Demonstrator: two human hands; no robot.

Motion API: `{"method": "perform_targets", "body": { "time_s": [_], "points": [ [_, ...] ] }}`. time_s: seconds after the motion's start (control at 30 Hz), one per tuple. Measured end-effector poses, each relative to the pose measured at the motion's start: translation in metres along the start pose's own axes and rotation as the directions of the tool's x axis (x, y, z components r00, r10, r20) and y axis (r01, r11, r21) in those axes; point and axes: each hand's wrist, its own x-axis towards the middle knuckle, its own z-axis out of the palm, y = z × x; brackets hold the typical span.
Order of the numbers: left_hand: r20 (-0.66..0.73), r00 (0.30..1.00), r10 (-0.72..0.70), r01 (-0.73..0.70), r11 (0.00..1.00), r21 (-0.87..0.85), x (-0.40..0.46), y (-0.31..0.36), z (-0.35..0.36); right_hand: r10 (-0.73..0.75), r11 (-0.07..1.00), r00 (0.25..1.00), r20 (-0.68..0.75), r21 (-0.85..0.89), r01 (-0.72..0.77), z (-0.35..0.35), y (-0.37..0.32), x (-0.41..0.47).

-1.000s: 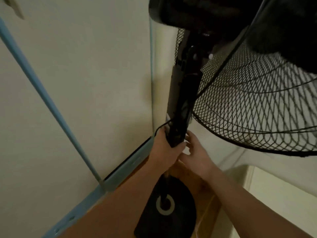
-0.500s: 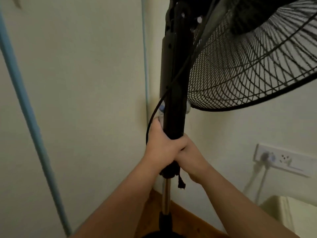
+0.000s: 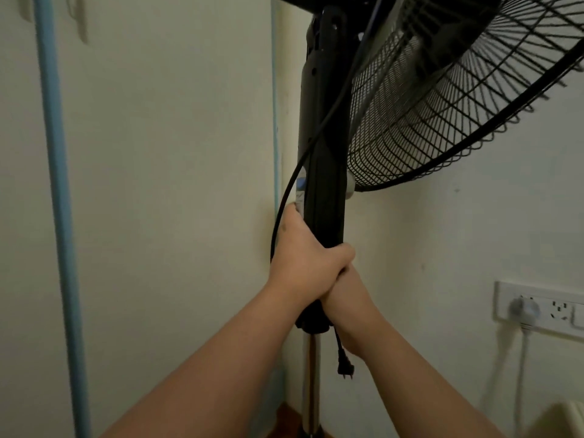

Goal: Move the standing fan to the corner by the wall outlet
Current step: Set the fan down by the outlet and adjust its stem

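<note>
A black standing fan (image 3: 325, 147) stands upright right in front of the room corner, its wire cage (image 3: 448, 96) filling the upper right. My left hand (image 3: 303, 260) is wrapped around the lower end of the black column. Just below and behind it, my right hand (image 3: 350, 308) grips the same column. The fan's black cord (image 3: 284, 210) loops down past my left hand, and its plug (image 3: 344, 368) dangles free beside the chrome pole (image 3: 311, 374). A white wall outlet strip (image 3: 543, 308) sits on the right wall. The fan's base is out of view.
A white plug with two pale cables (image 3: 523, 311) occupies the outlet strip. A blue pipe (image 3: 60, 216) runs down the left wall. A pale object (image 3: 559, 422) sits at the bottom right. A strip of wooden floor (image 3: 290, 418) shows in the corner.
The view has tilted up, so the fan's base and the floor dropped out of sight and the outlet came into view. My right hand closed fully onto the column under my left.
</note>
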Motion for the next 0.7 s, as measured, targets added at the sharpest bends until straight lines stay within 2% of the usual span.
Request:
{"method": "perform_targets", "body": {
  "time_s": [0.17,0.7],
  "points": [
    [0.016,0.999,0.037,-0.037,0.999,-0.03,-0.004,-0.004,0.0,-0.013,0.999,0.998,-0.055,0.05,0.016,0.002,0.008,-0.003],
    [0.149,0.989,0.024,-0.011,0.996,-0.089,0.003,-0.01,-0.013,-0.083,0.994,0.983,-0.162,-0.077,0.072,0.014,0.0,-0.008]
  ]
}}
